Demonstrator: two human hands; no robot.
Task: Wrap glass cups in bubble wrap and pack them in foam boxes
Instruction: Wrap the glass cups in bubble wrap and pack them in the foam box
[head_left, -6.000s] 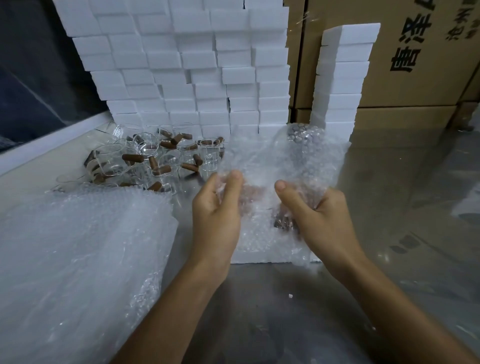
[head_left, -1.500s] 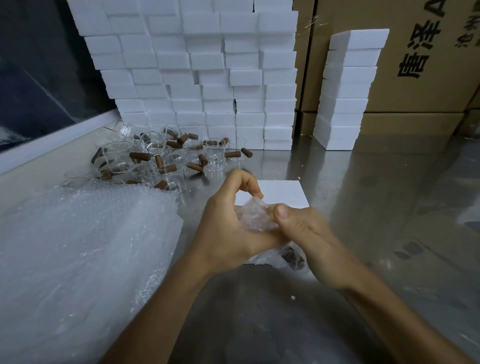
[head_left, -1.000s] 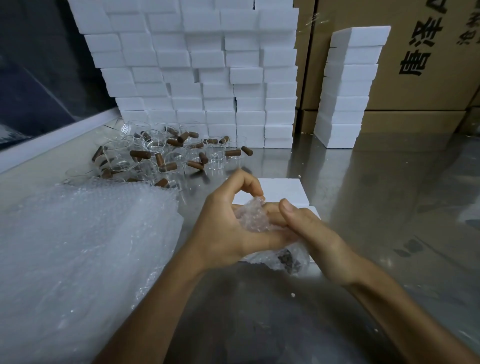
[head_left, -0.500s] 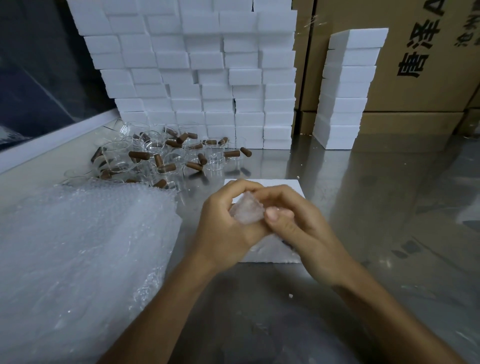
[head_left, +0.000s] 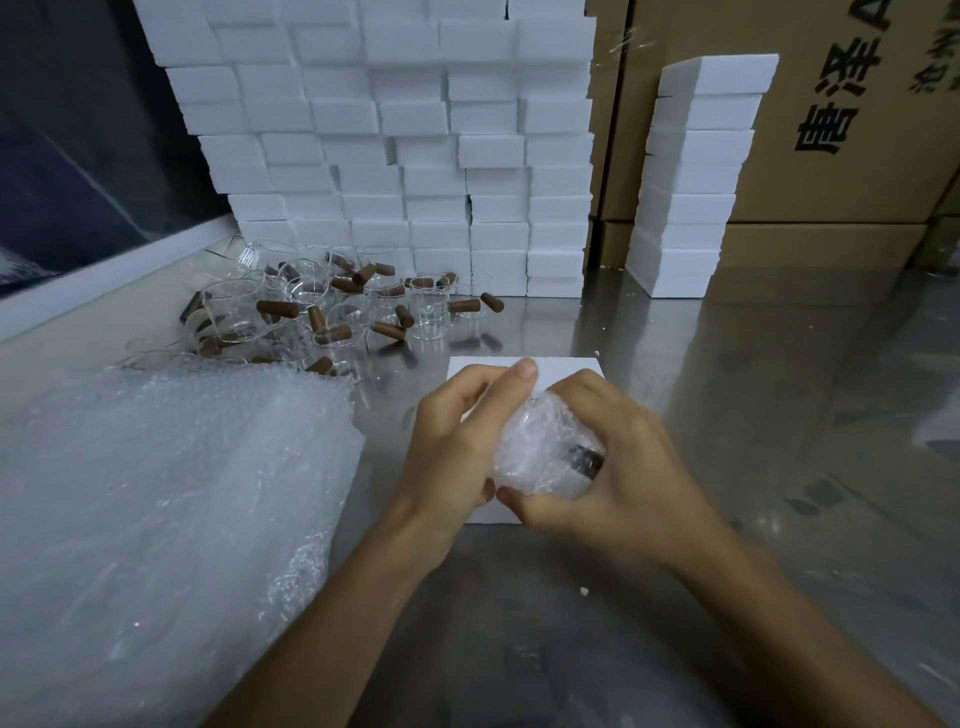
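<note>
Both hands hold a glass cup wrapped in bubble wrap (head_left: 540, 447) just above a white foam box (head_left: 524, 366) on the steel table. My left hand (head_left: 452, 441) curls round the bundle's left side, its fingertips on top. My right hand (head_left: 613, 467) cups the right side and underside, its thumb pressing the wrap below. The cup's dark brown handle shows through the wrap by my right palm. A heap of bare glass cups with brown handles (head_left: 332, 312) lies at the back left.
A thick pile of bubble wrap sheets (head_left: 156, 509) covers the table's left. A wall of stacked foam boxes (head_left: 405, 145) and a separate foam stack (head_left: 696, 182) stand at the back, with cardboard cartons (head_left: 852, 114) behind. Bare steel table surface (head_left: 779, 395) lies to the right.
The loose sheet has been gathered tight round the cup into a compact bundle. My right hand has slid under and round it, and the bundle has turned so the handle faces right.
</note>
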